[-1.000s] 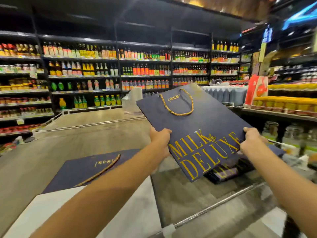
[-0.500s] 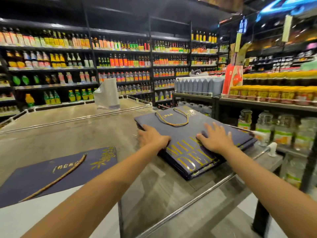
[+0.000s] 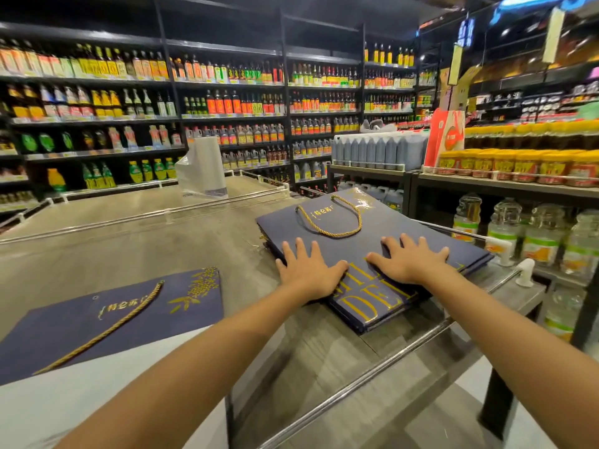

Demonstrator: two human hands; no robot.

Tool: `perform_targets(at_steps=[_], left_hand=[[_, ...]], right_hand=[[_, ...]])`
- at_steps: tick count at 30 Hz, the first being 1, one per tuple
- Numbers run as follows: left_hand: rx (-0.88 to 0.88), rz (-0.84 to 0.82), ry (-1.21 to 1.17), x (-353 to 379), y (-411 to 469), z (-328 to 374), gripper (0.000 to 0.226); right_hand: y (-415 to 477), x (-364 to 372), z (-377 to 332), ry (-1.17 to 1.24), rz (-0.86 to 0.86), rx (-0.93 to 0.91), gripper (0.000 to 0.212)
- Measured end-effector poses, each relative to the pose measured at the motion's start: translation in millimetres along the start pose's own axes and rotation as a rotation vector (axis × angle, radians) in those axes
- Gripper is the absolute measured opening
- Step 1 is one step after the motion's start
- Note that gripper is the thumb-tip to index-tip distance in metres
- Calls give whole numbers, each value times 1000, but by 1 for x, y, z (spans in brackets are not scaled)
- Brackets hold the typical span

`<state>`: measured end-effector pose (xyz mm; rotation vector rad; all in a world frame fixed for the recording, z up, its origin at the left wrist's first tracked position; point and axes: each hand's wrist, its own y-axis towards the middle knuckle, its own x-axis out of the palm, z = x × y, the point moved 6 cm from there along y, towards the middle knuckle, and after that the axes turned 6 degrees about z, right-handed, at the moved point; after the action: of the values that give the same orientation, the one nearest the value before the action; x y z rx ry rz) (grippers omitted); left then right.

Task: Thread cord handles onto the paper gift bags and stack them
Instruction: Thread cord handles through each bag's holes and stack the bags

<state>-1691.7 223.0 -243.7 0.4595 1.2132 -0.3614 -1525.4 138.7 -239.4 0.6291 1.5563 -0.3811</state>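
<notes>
Navy gift bag (image 3: 372, 244), cord handle (image 3: 330, 233) threaded, topping the stack (image 3: 364, 326) at two o'clock on the tabletop (image 3: 129, 241), pressed flat under left hand (image 3: 308, 270) and right hand (image 3: 408, 264), grips open, fingers spread; stacking seemingly done, next likely reaching toward eight o'clock for the second bag (image 3: 74, 332) and its loose cord (image 3: 107, 328).

Navy gift bag stack (image 3: 389, 228) flat, gold cord handle (image 3: 330, 218) threaded; second bag (image 3: 97, 322) apart, cord (image 3: 107, 328) loose.
</notes>
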Motion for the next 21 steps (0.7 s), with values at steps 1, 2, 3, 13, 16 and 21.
perform_targets(at_steps=[1, 2, 3, 13, 16, 21], left_hand=[[9, -8, 7, -2, 0, -1, 86], [26, -12, 9, -5, 0, -2, 84], [56, -5, 3, -11, -1, -3, 81], [176, 26, -118, -107, -114, -128, 35], [84, 3, -30, -116, -160, -196, 50], [-43, 69, -51, -114, -216, -267, 85]], right_hand=[[-2, -1, 0, 0, 2, 5, 73], [-4, -3, -1, 1, 14, 9, 72], [-5, -6, -2, 3, 36, 6, 71], [-63, -60, -149, 181, 117, -609, 52], [-105, -60, -218, 216, -51, -814, 48], [-158, -14, -283, 26, -242, -1021, 59]])
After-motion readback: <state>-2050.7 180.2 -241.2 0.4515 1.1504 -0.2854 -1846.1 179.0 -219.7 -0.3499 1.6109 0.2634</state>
